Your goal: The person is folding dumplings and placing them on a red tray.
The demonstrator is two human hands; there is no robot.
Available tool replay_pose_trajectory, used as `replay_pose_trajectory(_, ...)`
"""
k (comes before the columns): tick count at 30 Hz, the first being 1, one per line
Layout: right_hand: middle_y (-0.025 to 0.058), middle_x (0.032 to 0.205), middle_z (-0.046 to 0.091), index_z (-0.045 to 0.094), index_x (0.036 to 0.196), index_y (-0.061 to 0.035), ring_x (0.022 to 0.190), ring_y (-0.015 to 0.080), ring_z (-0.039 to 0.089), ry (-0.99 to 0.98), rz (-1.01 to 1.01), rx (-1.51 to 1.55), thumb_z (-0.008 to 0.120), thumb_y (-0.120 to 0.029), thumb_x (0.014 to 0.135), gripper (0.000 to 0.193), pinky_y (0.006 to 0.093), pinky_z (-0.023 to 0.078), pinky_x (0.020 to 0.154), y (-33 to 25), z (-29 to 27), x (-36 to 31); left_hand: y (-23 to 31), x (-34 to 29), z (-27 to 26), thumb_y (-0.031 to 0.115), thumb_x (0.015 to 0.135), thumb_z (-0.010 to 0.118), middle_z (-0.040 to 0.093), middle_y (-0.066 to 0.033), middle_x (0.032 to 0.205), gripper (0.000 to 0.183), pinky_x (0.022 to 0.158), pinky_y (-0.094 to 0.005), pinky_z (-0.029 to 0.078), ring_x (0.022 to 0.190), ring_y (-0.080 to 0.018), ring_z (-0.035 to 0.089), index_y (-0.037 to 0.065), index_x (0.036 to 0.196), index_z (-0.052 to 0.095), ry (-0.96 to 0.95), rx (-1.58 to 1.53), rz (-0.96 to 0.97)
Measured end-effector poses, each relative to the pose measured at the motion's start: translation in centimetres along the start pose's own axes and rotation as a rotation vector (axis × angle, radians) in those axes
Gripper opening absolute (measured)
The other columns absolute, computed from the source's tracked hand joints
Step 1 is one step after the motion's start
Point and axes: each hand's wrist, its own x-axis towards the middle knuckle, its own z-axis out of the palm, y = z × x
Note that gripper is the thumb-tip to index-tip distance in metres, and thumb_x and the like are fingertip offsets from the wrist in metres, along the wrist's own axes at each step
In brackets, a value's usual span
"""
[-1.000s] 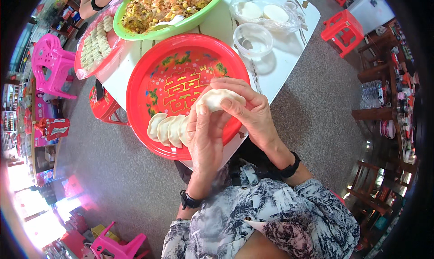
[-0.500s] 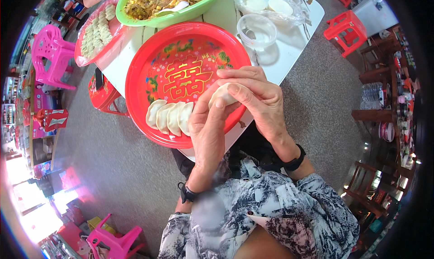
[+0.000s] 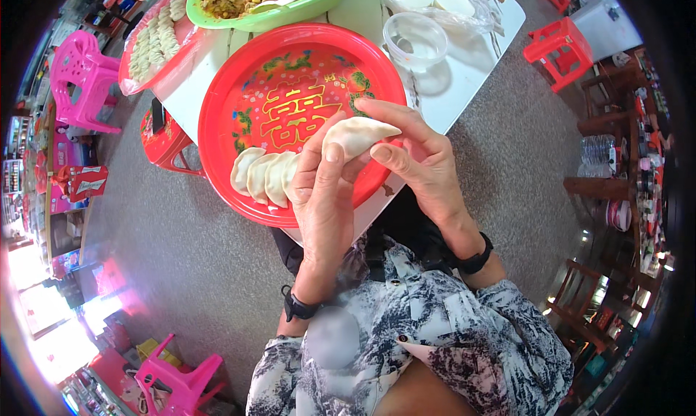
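A pale half-moon dumpling [image 3: 357, 134] is pinched between the thumb and fingers of my left hand [image 3: 324, 180], above the near right part of a red round tray [image 3: 217, 104]. My right hand [image 3: 420, 151] is at the dumpling's pointed right end, its thumb and forefinger spread apart around the tip. Whether a right fingertip touches the dough is hard to make out. Several finished dumplings [image 3: 259, 175] lie overlapping in a row along the tray's near left side, the last partly behind my left hand.
Beyond the tray stands a green bowl [image 3: 254, 22] of chopped filling with a white spoon [image 3: 285, 0]. A clear plastic tub [image 3: 415, 42] and bagged white dough wrappers [image 3: 453, 2] sit at the right. More dumplings fill a red tray [image 3: 130, 86] at far left. Red stools [image 3: 558, 50] flank the table.
My right thumb and forefinger have come off the dumpling's edge and spread apart, so more of it shows. My left hand still holds it. The view has shifted slightly.
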Motion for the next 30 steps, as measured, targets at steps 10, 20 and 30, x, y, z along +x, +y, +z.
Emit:
replay_pose_trajectory(10, 0.0055, 0.112, 0.067, 0.069, 0.111, -0.005, 0.11, 0.0153, 0.051, 0.054, -0.041, -0.021, 0.064, -0.014, 0.089, 0.024, 0.0279, 0.039, 0.098, 0.2, 0.6, 0.5, -0.7, 0.1, 0.1, 0.02, 0.099, 0.05, 0.057, -0.0138, 0.123, 0.04, 0.098, -0.0344, 0.048, 0.111, -0.02, 0.057, -0.004, 0.131, 0.048, 0.012, 0.016, -0.025)
replay_pose_trajectory(20, 0.0066, 0.116, 0.065, 0.068, 0.11, -0.0043, 0.107, 0.0154, 0.052, 0.052, -0.028, -0.001, 0.066, -0.015, 0.088, 0.025, 0.0278, 0.04, 0.097, 0.9, 0.6, 0.6, -0.5, 0.4, 0.3, 0.023, 0.099, 0.05, 0.059, -0.0135, 0.119, 0.04, 0.088, -0.0317, 0.054, 0.105, -0.0186, 0.061, -0.004, 0.127, 0.05, 0.064, 0.025, -0.013)
replay_pose_trajectory(30, 0.0075, 0.117, 0.064, 0.068, 0.11, -0.0042, 0.107, 0.016, 0.054, 0.045, 0.013, -0.03, 0.068, -0.012, 0.086, 0.026, 0.0276, 0.044, 0.093, 1.0, 0.0, 0.4, -0.8, 0.7, -0.7, 0.015, 0.094, 0.058, 0.066, -0.0119, 0.104, 0.03, 0.079, -0.029, 0.056, 0.091, -0.0177, 0.065, -0.002, 0.118, 0.059, 0.116, 0.281, 0.054)
